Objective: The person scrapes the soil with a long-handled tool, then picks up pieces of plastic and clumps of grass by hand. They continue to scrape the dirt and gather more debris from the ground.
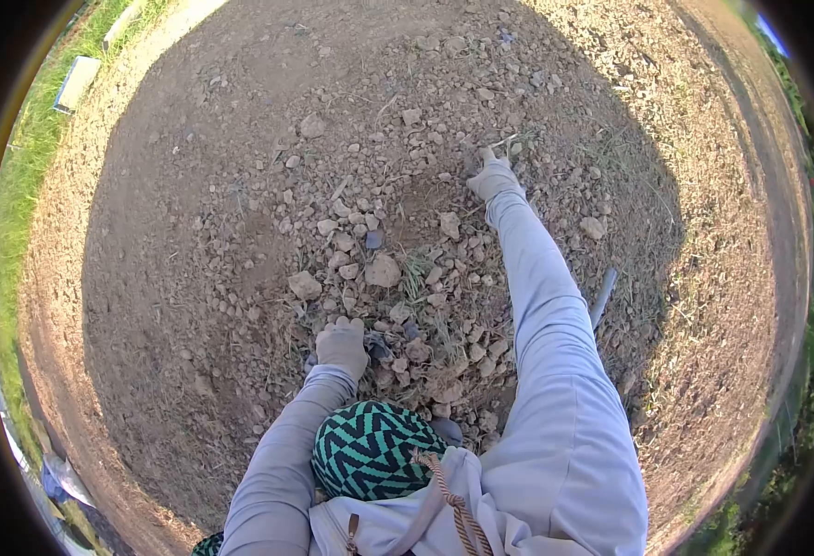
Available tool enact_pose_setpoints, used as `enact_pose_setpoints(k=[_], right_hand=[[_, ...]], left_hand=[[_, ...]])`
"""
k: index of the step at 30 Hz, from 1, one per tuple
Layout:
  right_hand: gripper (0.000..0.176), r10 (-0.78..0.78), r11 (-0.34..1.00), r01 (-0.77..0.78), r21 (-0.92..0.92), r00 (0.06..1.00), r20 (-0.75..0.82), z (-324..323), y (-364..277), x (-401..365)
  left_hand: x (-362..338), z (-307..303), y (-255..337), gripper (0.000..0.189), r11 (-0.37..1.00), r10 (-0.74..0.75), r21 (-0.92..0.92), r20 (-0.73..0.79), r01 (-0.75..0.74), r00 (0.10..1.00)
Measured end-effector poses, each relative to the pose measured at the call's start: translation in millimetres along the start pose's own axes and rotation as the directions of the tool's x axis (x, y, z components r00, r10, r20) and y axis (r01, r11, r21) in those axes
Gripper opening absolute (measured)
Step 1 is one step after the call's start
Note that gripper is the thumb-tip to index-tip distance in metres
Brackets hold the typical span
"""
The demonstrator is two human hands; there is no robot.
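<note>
My left hand (342, 346) is low on the stony soil, its fingers curled together. Beside it on the right lies a scrap of dark material (376, 347); whatever the fingers hold is hidden. Stretched far forward, my right hand (492, 176) touches the ground near a thin pale stalk (506, 141), with its fingers partly curled and blurred against the soil. Between the hands are clods, among them a large round clod (383, 271), a pale clod (305, 284) and a tuft of green weed (415, 274).
A grey pipe-like piece (603, 296) lies right of my right arm. My knee in green and black patterned cloth (376, 449) is below my left hand. Grass (19, 199) with a pale board (77, 84) borders the soil at the left.
</note>
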State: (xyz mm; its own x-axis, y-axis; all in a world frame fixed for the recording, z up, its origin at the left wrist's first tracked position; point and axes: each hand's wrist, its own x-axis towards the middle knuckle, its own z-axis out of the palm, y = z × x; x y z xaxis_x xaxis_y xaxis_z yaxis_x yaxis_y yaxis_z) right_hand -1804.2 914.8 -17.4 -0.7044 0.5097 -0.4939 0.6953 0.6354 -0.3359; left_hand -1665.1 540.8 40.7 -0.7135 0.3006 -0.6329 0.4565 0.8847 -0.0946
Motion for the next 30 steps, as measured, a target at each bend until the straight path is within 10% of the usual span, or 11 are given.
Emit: enact_pose_setpoints(k=[5, 7, 11, 14, 17, 19, 23, 27, 30], right_hand=[[0.048, -0.414, 0.855, 0.434, 0.285, 0.901, -0.13, 81.8, -15.4, -58.4], [0.04, -0.521, 0.691, 0.34, 0.638, 0.846, 0.114, 82.2, -34.8, -106.9], [0.028, -0.451, -0.08, -0.038, 0.996, 0.892, -0.002, 92.8, -30.2, -150.4], [0.026, -0.33, 0.265, 0.118, 0.957, 0.944, -0.025, 98.0, 9.5, -142.4], [0.028, -0.21, 0.061, -0.011, 0.998, 0.977, 0.024, 73.7, 37.2, -173.7], [0.028, -0.309, 0.237, 0.032, 0.971, 0.95, 0.044, 88.1, 49.7, -191.5], [0.03, -0.634, 0.481, 0.274, 0.833, 0.765, 0.114, 123.8, 30.0, -263.5], [0.03, -0.626, 0.523, 0.439, 0.731, 0.779, -0.021, 114.2, 45.6, -298.6], [0.034, -0.045, 0.88, 0.256, 0.401, 0.883, -0.467, 87.6, 125.3, -302.4]], left_hand=[[1.9, 12.3, -3.2, 0.029, 1.0, 0.005, 0.005, -0.065, -0.005, 0.998], [-2.0, 8.9, -3.3, 0.029, 1.0, 0.018, -0.002, -0.073, -0.018, 0.997], [-4.4, 9.5, -7.2, 0.031, 0.999, 0.032, -0.016, -0.104, -0.034, 0.994], [-8.1, 12.6, -12.3, 0.03, 0.99, 0.041, -0.126, -0.133, -0.058, 0.99], [-12.4, 15.8, -21.5, 0.033, 0.965, 0.066, -0.24, -0.161, -0.103, 0.985], [-31.8, 6.2, -20.5, 0.035, 0.928, 0.053, -0.347, -0.243, -0.138, 0.969], [-55.7, -8.7, -1.7, 0.037, 0.802, 0.409, -0.034, -0.697, -0.597, 0.589], [-59.5, 6.4, -9.7, 0.033, 0.808, 0.358, -0.339, -0.367, -0.482, 0.859], [-57.4, 37.5, -46.2, 0.032, 0.896, 0.241, -0.3, -0.292, -0.328, 0.925]])
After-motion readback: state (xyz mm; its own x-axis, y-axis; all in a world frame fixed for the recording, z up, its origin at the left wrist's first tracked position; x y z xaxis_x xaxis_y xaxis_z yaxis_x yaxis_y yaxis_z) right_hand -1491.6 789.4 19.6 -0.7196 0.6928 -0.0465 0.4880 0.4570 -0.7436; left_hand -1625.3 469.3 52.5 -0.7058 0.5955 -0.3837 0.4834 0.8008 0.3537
